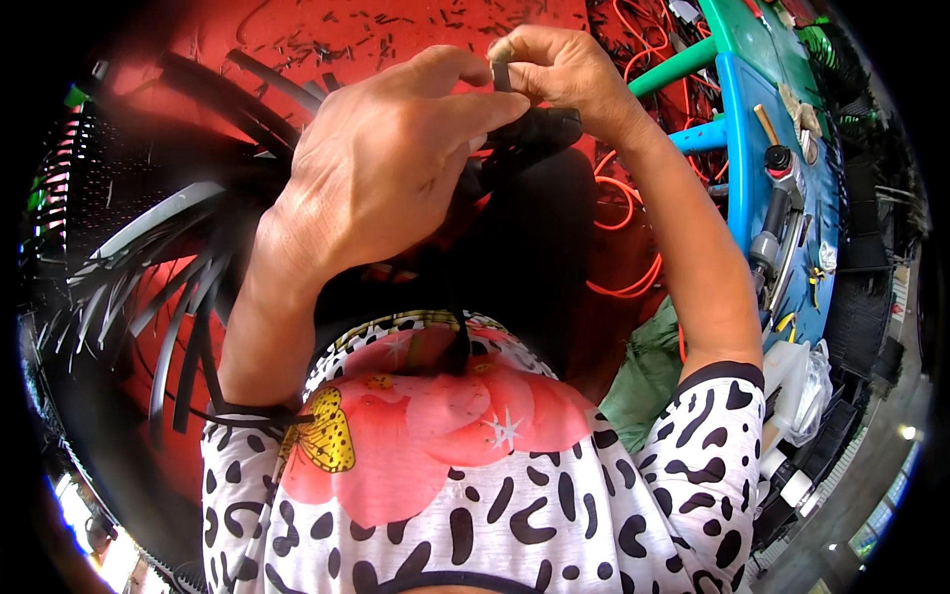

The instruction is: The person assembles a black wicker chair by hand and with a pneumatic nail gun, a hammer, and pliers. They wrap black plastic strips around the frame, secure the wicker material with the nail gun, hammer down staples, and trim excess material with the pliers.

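Note:
My left hand (381, 148) is in the upper middle, its back showing and its fingers bent toward my right hand. Its lower fingers curl down against a dark black piece (544, 131), whose kind I cannot make out. My right hand (564, 79) pinches a short, flat dark strip (502, 77) between thumb and forefinger. The fingertips of my left hand come right up to that strip. Left of my left wrist, a spray of long black and grey flat strips (188, 213) fans outward. How these strips join the black piece is hidden behind my left hand.
Short dark offcuts (341, 30) lie scattered over the red floor (554, 15). Orange hose (633, 203) coils at the right. Beyond it, a blue stool (734, 148) carries a grey power tool (772, 223) and hand tools. A green bag (638, 381) sits near my right elbow.

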`<act>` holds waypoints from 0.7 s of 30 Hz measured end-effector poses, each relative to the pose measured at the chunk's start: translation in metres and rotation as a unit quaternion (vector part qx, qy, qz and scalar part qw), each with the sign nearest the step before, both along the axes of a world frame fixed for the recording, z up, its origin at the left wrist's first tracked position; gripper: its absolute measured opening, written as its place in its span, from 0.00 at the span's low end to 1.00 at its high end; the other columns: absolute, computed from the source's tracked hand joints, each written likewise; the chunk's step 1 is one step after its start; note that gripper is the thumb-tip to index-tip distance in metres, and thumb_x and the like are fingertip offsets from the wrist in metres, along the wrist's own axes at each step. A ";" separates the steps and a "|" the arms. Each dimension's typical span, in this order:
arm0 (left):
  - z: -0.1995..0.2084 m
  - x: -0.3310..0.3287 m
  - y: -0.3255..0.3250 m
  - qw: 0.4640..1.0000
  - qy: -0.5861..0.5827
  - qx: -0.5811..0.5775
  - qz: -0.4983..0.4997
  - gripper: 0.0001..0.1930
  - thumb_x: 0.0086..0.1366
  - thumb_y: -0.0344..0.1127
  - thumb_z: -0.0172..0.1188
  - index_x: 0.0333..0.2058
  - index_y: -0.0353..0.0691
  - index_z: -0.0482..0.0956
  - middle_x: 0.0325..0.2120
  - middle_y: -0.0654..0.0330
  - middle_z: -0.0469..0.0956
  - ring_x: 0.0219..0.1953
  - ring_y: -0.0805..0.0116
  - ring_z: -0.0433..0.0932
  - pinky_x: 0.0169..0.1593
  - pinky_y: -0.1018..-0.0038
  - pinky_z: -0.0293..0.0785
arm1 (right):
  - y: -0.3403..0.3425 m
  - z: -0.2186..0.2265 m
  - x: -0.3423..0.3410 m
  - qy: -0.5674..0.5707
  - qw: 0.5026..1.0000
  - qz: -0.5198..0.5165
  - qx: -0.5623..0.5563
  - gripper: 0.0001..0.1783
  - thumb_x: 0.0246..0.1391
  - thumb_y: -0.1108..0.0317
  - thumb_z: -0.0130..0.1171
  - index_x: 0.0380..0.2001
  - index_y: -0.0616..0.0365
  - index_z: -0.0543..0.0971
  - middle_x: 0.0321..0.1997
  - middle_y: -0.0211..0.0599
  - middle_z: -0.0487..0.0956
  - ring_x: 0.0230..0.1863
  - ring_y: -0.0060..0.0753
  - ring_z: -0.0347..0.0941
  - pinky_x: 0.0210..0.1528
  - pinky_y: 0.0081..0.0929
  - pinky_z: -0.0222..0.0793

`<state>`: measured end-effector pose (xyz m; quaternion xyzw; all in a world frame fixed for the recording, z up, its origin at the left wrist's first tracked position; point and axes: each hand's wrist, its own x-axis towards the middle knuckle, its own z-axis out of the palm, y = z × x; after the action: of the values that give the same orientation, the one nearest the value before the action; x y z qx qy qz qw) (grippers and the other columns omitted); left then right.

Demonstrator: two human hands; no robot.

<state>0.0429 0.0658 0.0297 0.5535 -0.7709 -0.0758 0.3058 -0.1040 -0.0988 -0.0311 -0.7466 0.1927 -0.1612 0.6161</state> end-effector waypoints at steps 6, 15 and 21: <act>0.005 -0.003 -0.001 1.000 0.008 -0.001 -0.009 0.18 0.53 0.17 0.53 0.43 0.35 0.78 0.43 0.49 0.74 0.32 0.59 0.77 0.36 0.74 0.72 | 0.006 -0.001 0.006 -0.016 0.975 0.025 0.219 0.06 0.49 0.77 0.56 0.33 0.62 0.76 0.28 0.27 0.76 0.25 0.13 0.71 0.28 0.13 0.69; 0.013 -0.004 0.001 0.998 0.024 0.057 0.003 0.18 0.53 0.16 0.51 0.43 0.33 0.78 0.43 0.49 0.75 0.34 0.60 0.79 0.37 0.76 0.73 | 0.010 -0.002 0.009 -0.046 0.931 0.118 0.342 0.11 0.46 0.81 0.52 0.36 0.67 0.75 0.30 0.33 0.77 0.29 0.19 0.75 0.33 0.16 0.73; 0.013 -0.004 0.001 0.998 0.045 0.040 -0.011 0.19 0.50 0.16 0.52 0.43 0.32 0.78 0.44 0.46 0.75 0.38 0.57 0.79 0.42 0.75 0.73 | 0.008 -0.014 0.009 -0.144 0.896 0.203 0.367 0.16 0.48 0.76 0.58 0.42 0.68 0.73 0.39 0.37 0.77 0.39 0.23 0.77 0.45 0.19 0.73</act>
<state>0.0387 0.0672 0.0430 0.5528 -0.7588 -0.1349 0.3170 -0.0950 -0.0904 -0.0454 -0.4589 -0.0084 -0.0566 0.8866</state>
